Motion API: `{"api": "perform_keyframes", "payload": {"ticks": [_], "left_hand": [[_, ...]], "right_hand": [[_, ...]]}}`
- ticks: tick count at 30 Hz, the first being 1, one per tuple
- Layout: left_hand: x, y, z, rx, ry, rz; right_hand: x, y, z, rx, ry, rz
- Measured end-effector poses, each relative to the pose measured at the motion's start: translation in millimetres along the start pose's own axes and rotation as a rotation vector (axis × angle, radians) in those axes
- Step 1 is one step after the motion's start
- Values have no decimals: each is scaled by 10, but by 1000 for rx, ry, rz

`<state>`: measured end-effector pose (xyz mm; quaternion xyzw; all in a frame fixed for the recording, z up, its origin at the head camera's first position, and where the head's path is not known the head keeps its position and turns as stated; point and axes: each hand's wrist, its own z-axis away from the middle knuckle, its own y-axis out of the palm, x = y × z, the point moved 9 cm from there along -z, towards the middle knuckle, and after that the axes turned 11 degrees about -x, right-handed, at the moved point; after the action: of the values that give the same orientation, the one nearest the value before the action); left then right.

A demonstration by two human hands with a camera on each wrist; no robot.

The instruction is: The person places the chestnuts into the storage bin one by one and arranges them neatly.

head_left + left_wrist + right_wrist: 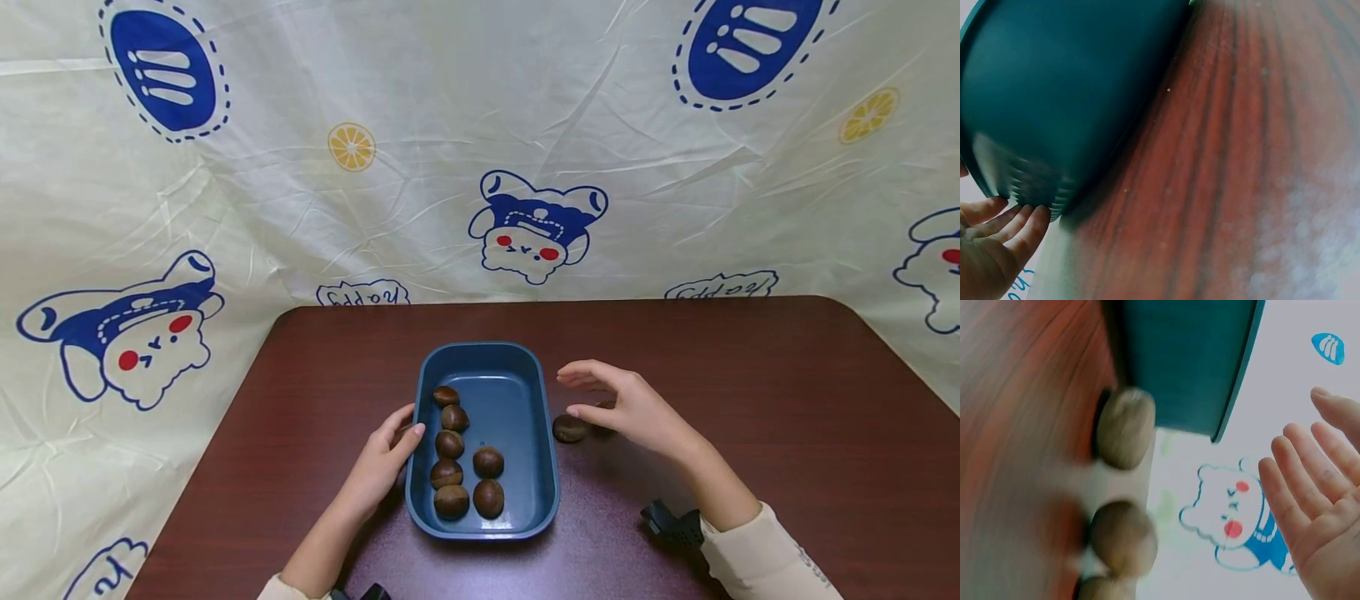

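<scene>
The left hand [381, 462] holds the left side of a blue tray [525, 417], with its thumb at the rim and its fingers on the outside wall. The tray sits on the brown bench [337, 358]. Seven brown nuts [488, 462] are in it: five in a line, two beside them. The right hand [637, 408] has its fingers spread near three more nuts [1124, 537] just right of the tray.

The bare left arm [322, 537] reaches in from the near left, its left hand [382, 458] pinching between left thumb [408, 440] and left fingers [1030, 231]. Opposite, a cream fabric sleeve [761, 554] meets the bare right forearm [708, 483]; the right hand [630, 408] hovers, right fingers [1294, 499] loosely extended leftward, right thumb [1340, 415] apart.
</scene>
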<state>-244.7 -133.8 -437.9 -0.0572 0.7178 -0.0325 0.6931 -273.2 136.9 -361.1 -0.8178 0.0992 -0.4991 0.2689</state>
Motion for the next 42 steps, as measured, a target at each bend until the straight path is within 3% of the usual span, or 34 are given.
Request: {"api": "perform_keyframes", "payload": {"ticks": [10,19,25,31,42], "left_hand": [[-6,3,4,5,-4,1],[-6,9,3,11,0,8],[-2,0,4,8,1,9],[6,2,2,12,-7,-2],[17,-6,-6,2,-8,-21]], "right_hand": [[-345,-326,215,-38,77,81],[-677,-482,320,-32,133,190],[-857,-502,362,-6,147,237],[-987,-455,414,40,183,167],[-1053,-405,427,41,159,167]]}}
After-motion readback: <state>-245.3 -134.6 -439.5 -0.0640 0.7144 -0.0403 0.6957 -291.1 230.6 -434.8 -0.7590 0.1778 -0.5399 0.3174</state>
